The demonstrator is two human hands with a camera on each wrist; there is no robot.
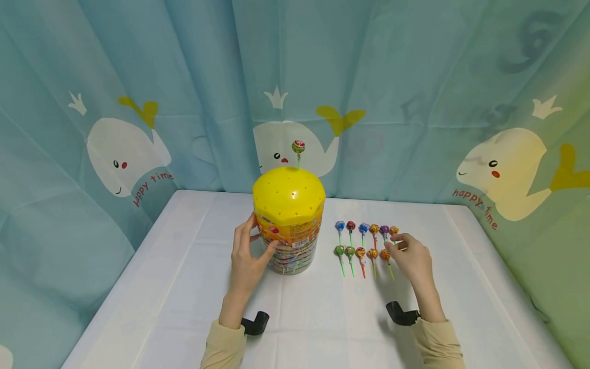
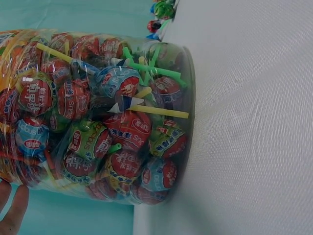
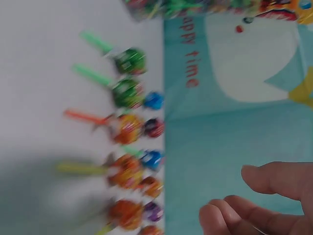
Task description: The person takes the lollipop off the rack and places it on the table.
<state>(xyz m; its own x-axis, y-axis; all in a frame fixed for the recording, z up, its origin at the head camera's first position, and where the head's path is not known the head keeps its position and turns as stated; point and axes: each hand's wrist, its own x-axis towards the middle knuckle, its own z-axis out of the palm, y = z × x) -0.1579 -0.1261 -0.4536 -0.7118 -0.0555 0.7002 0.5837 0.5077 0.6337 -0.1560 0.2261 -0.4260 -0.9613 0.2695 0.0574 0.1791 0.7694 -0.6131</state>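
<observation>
A clear round jar (image 1: 295, 259) packed with wrapped lollipops stands upright on the table; its lower wall (image 2: 102, 161) fills much of the left wrist view. On top sits a yellow lid (image 1: 281, 202) dotted with small holes. One lollipop (image 1: 298, 147) stands upright at the back of the lid. My left hand (image 1: 246, 264) holds the jar's left side just below the lid, thumb in front. Beside two rows of lollipops (image 1: 360, 252), my right hand (image 1: 412, 259) hovers near their right end. Its thumb and bent fingertips (image 3: 212, 218) are apart, with nothing between them.
The white tablecloth (image 1: 184, 287) reaches back to a blue curtain (image 1: 198, 102) printed with whales. To the right hangs a greener stretch of curtain (image 1: 544, 266). Black wrist mounts (image 1: 402, 313) stick out inward from both wrists.
</observation>
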